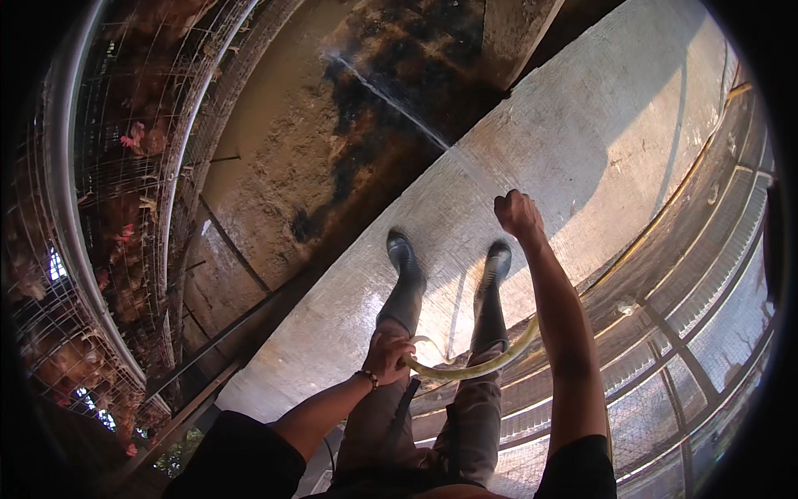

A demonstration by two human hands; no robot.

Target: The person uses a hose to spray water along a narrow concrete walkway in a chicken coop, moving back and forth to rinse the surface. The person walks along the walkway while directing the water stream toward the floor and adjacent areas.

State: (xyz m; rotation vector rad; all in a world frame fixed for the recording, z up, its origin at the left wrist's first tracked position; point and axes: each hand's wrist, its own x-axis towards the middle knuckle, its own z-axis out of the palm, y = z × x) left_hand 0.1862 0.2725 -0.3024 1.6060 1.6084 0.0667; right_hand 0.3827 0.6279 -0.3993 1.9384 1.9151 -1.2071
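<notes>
A pale yellow hose (pixel 465 372) sags in a curve in front of my thighs. My left hand (pixel 388 356), with a bracelet at the wrist, is closed around it beside my left knee. My right hand (pixel 519 213) is stretched forward over the concrete walkway (pixel 565 125), its fingers closed. From there a thin water jet (pixel 399 108) runs to the far left and strikes the dark, wet muck (pixel 374 75) below the walkway. The hose end is hidden in my right fist, and my right forearm covers part of the hose's run.
Wire cages (pixel 125 166) with brown hens line the left side. A drop runs along the walkway's left edge, with a wooden post (pixel 515 37) at the far side. I stand in dark rubber boots (pixel 403 266). Mesh panels (pixel 648 407) and ledges rise on the right.
</notes>
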